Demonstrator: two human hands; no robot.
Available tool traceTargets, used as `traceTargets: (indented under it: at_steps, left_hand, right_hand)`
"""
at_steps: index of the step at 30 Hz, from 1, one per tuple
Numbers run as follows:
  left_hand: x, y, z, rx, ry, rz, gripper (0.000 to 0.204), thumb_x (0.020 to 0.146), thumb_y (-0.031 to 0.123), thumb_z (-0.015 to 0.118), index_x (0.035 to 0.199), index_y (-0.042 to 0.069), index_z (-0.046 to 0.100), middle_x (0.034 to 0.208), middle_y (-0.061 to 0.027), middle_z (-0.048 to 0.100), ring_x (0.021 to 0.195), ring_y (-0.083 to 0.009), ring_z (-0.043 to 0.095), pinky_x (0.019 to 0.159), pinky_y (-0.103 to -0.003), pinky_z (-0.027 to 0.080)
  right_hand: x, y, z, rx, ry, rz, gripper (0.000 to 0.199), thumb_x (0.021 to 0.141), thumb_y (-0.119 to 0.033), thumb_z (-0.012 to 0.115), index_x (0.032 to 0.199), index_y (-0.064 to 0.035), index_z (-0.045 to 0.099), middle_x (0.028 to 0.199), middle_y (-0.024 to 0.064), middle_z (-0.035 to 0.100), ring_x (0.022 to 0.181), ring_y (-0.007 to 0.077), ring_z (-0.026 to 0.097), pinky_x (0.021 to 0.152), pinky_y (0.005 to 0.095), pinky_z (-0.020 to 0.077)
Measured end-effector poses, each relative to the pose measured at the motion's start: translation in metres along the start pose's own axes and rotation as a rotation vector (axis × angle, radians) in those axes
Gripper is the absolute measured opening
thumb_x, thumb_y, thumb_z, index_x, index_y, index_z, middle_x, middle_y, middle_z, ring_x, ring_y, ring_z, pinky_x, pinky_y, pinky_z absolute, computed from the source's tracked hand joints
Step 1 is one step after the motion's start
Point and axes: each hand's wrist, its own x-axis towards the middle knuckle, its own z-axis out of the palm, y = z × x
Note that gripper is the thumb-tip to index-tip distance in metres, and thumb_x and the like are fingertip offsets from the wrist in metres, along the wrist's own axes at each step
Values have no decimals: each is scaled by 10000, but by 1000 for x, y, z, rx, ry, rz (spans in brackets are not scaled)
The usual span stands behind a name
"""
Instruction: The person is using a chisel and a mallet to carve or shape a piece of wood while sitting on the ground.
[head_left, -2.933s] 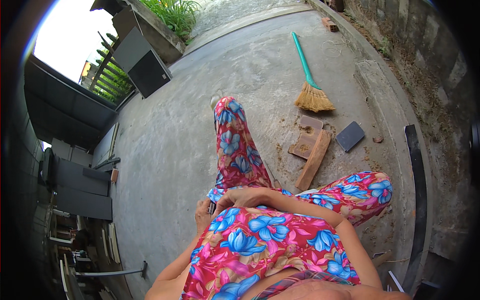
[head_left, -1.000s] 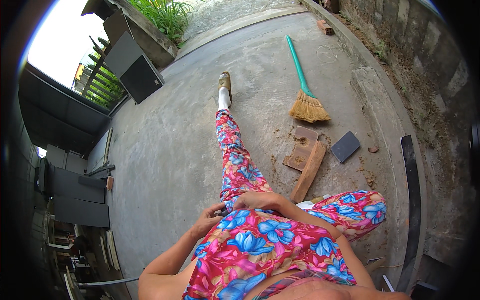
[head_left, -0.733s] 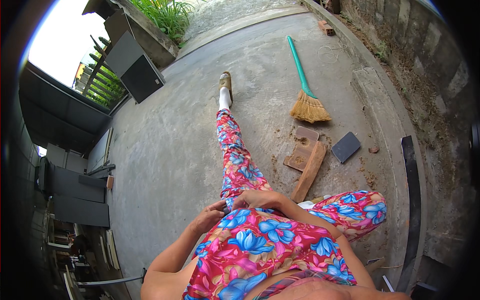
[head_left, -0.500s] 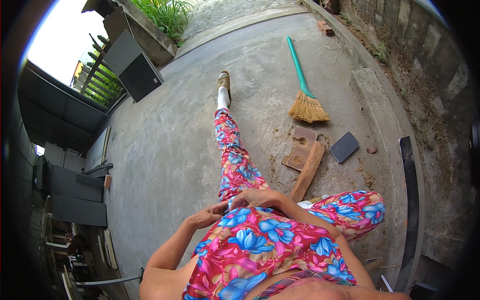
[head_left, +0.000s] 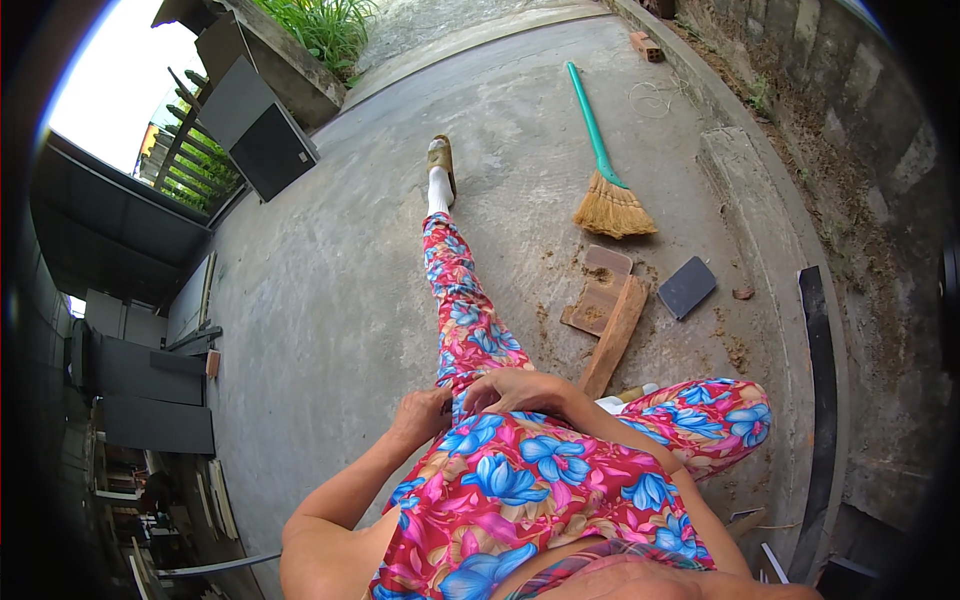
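Both hands meet over my lap, on the floral trousers (head_left: 473, 325) just beyond the edge of my matching floral top (head_left: 560, 460). My left hand (head_left: 424, 414) has its fingers curled inward. Right beside it, my right hand (head_left: 517, 391) is bent over with its fingers curled down toward the cloth. Whatever lies between the fingertips is hidden or too small to make out. Past my lap a rough wooden stick (head_left: 615, 335) rests across a brown notched board (head_left: 605, 283) on the floor. A dark grey rounded plate (head_left: 687, 288) lies to its right.
A broom (head_left: 613, 205) with a green handle lies farther out on the concrete floor (head_left: 320, 300). Brown crumbs surround the board. A brick (head_left: 646, 47) sits near the right-hand wall, and a long black strip (head_left: 820, 390) lies along it. Dark panels (head_left: 270, 140) lean at the far left.
My left hand has turned and drawn its fingers in, closer to my right hand. My right hand stays nearly in place. The view has shifted slightly.
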Motion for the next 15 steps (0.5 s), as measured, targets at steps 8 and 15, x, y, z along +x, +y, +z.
traceTargets:
  at_steps: [8, 15]
  left_hand:
    - [10, 6, 27, -9, 220, 145, 485, 803, 171, 681, 1231, 100, 463, 936, -201, 658, 887, -430, 654, 724, -494, 516]
    - [14, 4, 10, -213, -171, -94, 519, 797, 173, 703, 1232, 45, 451, 1135, -277, 602, 1029, -453, 606, 823, -504, 487]
  right_hand:
    - [-7, -5, -6, -154, 138, 13, 409, 861, -216, 739, 1190, 7, 643, 1052, 110, 704, 954, 185, 669, 842, 319, 531]
    - [-27, -19, -29, -150, 276, 57, 445, 861, -269, 749, 1198, 3, 645, 1034, 128, 710, 936, 187, 668, 829, 323, 530]
